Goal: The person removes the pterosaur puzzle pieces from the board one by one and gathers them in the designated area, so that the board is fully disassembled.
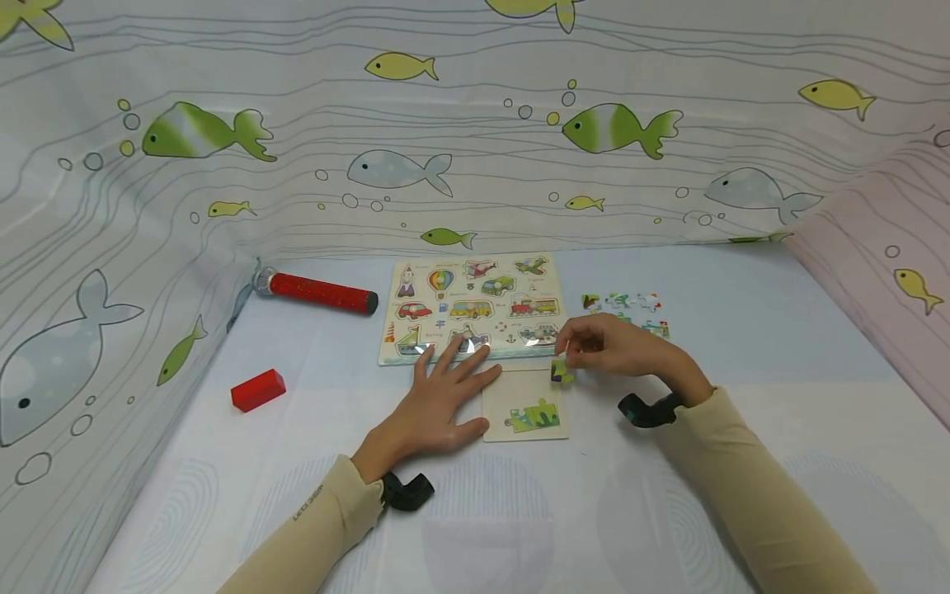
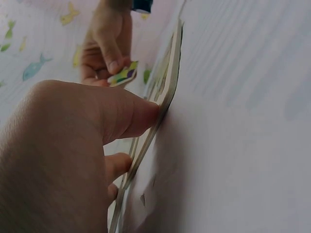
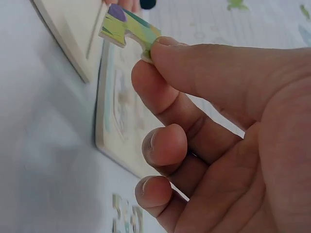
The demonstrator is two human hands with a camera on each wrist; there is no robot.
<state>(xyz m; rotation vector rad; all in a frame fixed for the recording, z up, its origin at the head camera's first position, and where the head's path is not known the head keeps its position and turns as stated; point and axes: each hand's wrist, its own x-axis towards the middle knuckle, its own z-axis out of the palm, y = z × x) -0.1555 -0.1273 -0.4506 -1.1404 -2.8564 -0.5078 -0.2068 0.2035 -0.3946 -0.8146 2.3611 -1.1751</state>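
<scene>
Between thumb and index finger, my right hand (image 1: 619, 345) pinches a green and yellow jigsaw piece (image 3: 131, 29) with a purple patch. The piece is held over the upper right corner of a small wooden puzzle tray (image 1: 496, 425). Joined green jigsaw pieces (image 1: 534, 416) lie in the tray's lower right part. My left hand (image 1: 441, 404) has its fingers spread. Its thumb touches the tray's left edge, and its longer fingers reach over the bottom edge of a wooden vehicle puzzle board (image 1: 386, 330). In the left wrist view the thumb presses on the tray's rim.
Several loose jigsaw pieces (image 1: 623, 307) lie to the right of the vehicle board, behind my right hand. A red flashlight (image 1: 319, 292) lies at the back left. In front of it sits a red block (image 1: 258, 390). Fish-patterned cloth (image 1: 475, 115) rises behind the table.
</scene>
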